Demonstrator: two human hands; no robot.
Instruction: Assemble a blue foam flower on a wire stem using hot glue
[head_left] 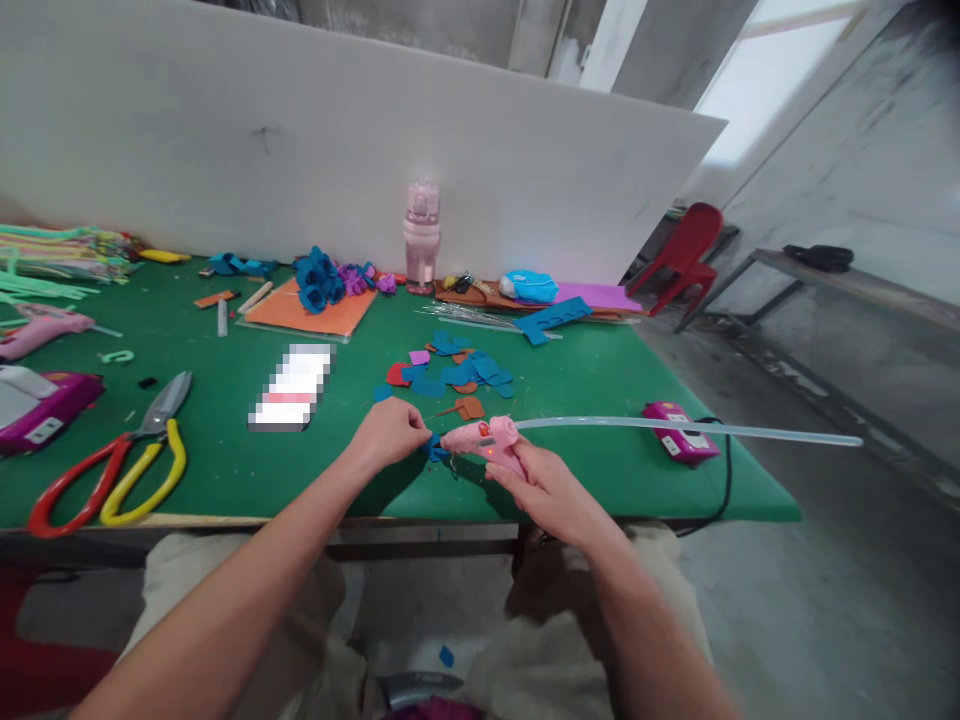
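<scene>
Glue gun [480,441] sits clasped in the right hand [544,488], nozzle pointing left at the blue foam piece [433,447] pinched shut in the left hand [390,432], just beside it, near the table's [600,480] near edge.

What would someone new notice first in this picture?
Front and centre, the right hand grips a pink glue gun with a long clear glue stick trailing right, its nozzle at a small blue piece pinched by the left hand. Red and yellow shears lie at left on the green table.
</scene>
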